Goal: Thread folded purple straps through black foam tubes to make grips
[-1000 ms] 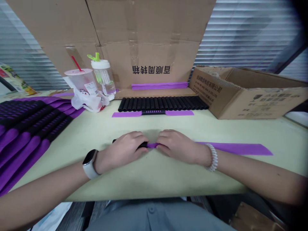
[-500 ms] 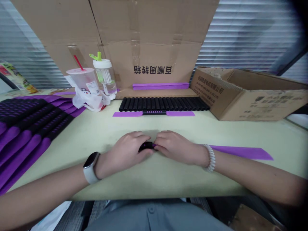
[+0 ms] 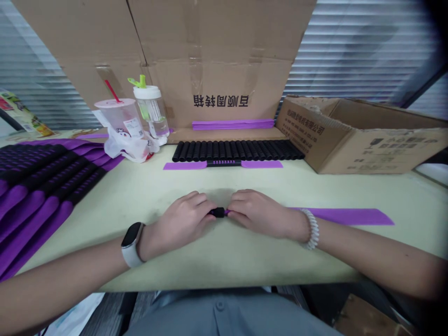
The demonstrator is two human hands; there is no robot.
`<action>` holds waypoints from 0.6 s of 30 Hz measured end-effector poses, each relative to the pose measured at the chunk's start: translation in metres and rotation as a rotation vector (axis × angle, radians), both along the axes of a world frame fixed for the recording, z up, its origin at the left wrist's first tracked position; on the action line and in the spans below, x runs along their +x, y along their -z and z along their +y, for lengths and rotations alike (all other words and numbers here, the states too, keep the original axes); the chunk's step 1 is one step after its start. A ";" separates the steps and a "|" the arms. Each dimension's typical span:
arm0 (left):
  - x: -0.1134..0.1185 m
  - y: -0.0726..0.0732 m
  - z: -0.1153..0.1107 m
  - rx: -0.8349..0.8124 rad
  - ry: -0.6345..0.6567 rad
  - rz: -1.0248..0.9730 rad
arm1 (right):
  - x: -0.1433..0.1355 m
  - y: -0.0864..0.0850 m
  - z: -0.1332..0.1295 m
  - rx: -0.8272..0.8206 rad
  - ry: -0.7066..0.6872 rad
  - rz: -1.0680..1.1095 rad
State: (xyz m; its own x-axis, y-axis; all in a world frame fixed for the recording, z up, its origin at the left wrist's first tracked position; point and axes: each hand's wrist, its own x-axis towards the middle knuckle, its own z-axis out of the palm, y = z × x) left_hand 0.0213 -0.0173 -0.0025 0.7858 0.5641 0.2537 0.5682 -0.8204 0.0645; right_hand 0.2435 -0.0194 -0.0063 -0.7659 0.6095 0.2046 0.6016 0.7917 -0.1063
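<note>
Near the middle of the table, my left hand (image 3: pixel 184 219) is closed round a short black tube (image 3: pixel 217 212), whose right end shows past the fingertips. Just to its right, my right hand (image 3: pixel 261 212) pinches a purple strip (image 3: pixel 350 216) close to the tube's end. The strip runs on to the right behind my right wrist and lies flat on the table. Behind both hands lies another purple strip (image 3: pixel 185 165) with a black sleeve (image 3: pixel 224 163) round its middle. A row of black tubes (image 3: pixel 238 150) stretches behind that.
Sleeved purple strips (image 3: pixel 45 210) are piled at the left. A bagged cup (image 3: pixel 121 123) and a clear bottle (image 3: pixel 152 112) stand at the back left. An open carton (image 3: pixel 367 151) sits at the right; flat purple strips (image 3: pixel 233 124) lie by the upright cardboard (image 3: pixel 224 56).
My left hand has shifted slightly left, and the black tube's end looks more level. The purple strip's free end at the right has moved slightly up and left.
</note>
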 end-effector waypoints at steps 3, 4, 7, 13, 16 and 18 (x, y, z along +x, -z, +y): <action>0.002 0.001 0.002 0.026 0.015 -0.012 | -0.002 -0.001 0.002 0.003 -0.016 -0.005; 0.002 0.001 0.002 0.027 0.013 -0.013 | -0.003 -0.001 0.003 0.012 -0.021 -0.011; 0.005 0.000 0.003 0.013 -0.004 -0.008 | -0.003 0.000 0.004 0.023 -0.016 -0.022; 0.004 -0.003 0.001 -0.068 -0.041 -0.040 | 0.012 -0.010 -0.001 -0.113 0.042 0.036; -0.001 -0.003 0.003 -0.086 -0.061 -0.034 | 0.020 -0.014 -0.004 -0.132 0.043 0.022; -0.003 -0.003 0.006 -0.102 -0.064 -0.012 | 0.021 -0.015 -0.006 -0.111 0.051 0.001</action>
State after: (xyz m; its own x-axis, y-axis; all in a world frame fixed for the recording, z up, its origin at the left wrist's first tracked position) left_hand 0.0183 -0.0116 0.0003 0.7448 0.6362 0.2015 0.6177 -0.7715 0.1524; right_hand 0.2646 -0.0249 0.0084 -0.7331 0.6667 0.1343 0.6409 0.7433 -0.1917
